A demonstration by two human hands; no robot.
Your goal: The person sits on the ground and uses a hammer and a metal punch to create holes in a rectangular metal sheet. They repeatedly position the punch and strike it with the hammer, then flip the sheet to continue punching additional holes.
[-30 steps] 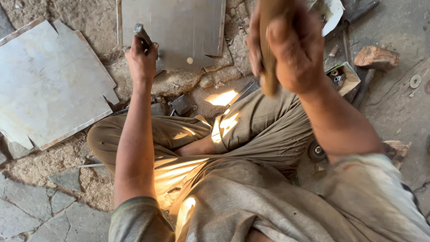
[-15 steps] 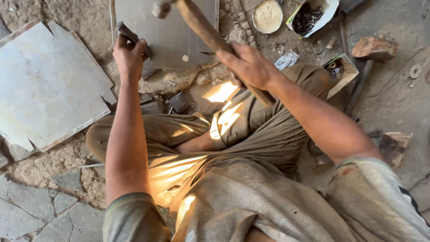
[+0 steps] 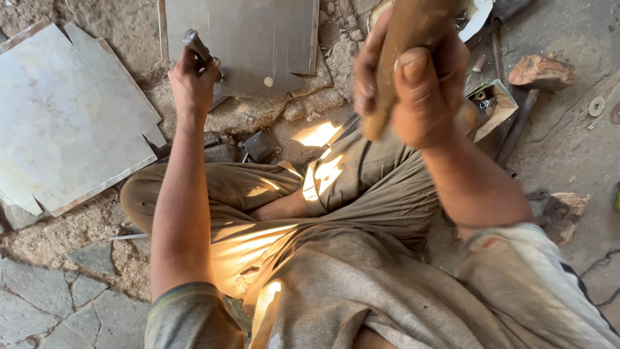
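Note:
I sit cross-legged on the ground. My left hand [image 3: 192,81] grips a short metal punch [image 3: 196,45], its tip resting on a flat metal sheet [image 3: 258,39] that lies in front of me. A small round hole or disc [image 3: 268,81] shows on the sheet near its front edge. My right hand [image 3: 413,77] is raised close to the camera, closed around the wooden handle [image 3: 403,45] of a hammer. The hammer's head is out of view above the frame.
A larger notched metal sheet [image 3: 64,123] lies on the left. A small open box of parts [image 3: 494,106], a reddish stone [image 3: 541,71], a long metal bar [image 3: 516,129] and a washer [image 3: 597,106] lie on the right. Rough stones edge the ground.
The hammer was up, came down onto the punch half a second ago, and is now lifted again toward the camera. My left hand has kept the punch on the sheet.

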